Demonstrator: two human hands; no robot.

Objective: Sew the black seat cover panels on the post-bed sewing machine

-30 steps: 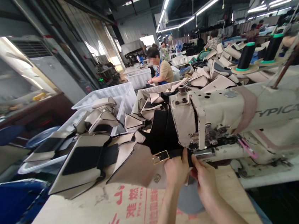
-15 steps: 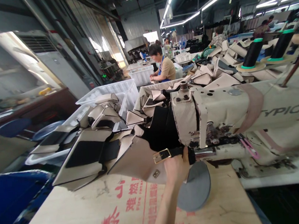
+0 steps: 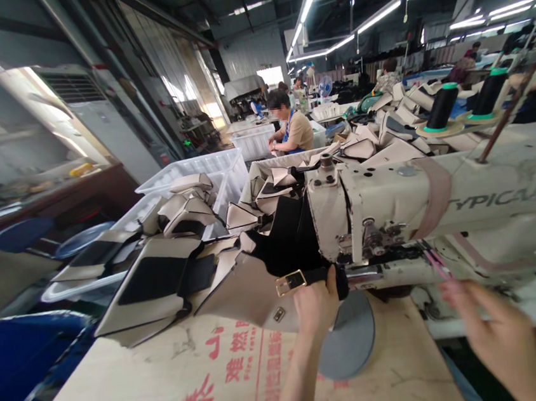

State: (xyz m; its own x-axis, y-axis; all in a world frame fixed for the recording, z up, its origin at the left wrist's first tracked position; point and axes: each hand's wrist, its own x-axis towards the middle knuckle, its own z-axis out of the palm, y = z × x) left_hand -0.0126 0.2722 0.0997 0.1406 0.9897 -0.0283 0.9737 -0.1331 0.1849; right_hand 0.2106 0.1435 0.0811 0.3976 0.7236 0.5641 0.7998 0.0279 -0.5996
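Observation:
My left hand [image 3: 314, 301] is closed on a black strap with a gold buckle [image 3: 291, 282], part of a beige and black bag piece [image 3: 239, 286]. The strap's end is beside the machine's narrow arm, below the head of a cream sewing machine [image 3: 331, 213]. A small metal fitting [image 3: 279, 314] shows on the beige panel. At the right, my right hand [image 3: 497, 329], blurred by motion, has its fingertips pinched at the lower end of slim pink thread snips [image 3: 436, 262], which lean against the machine.
A printed wooden board [image 3: 220, 384] forms the worktop, with a grey round disc [image 3: 349, 338] under the machine arm. White crates [image 3: 188, 167] with bag pieces stand behind. Black thread cones [image 3: 441, 109] top the machine. A seated person [image 3: 296, 127] works farther back.
My right hand has come in from the right edge to the pink thread snips. My left hand stays closed on the strap. The view has turned slightly right.

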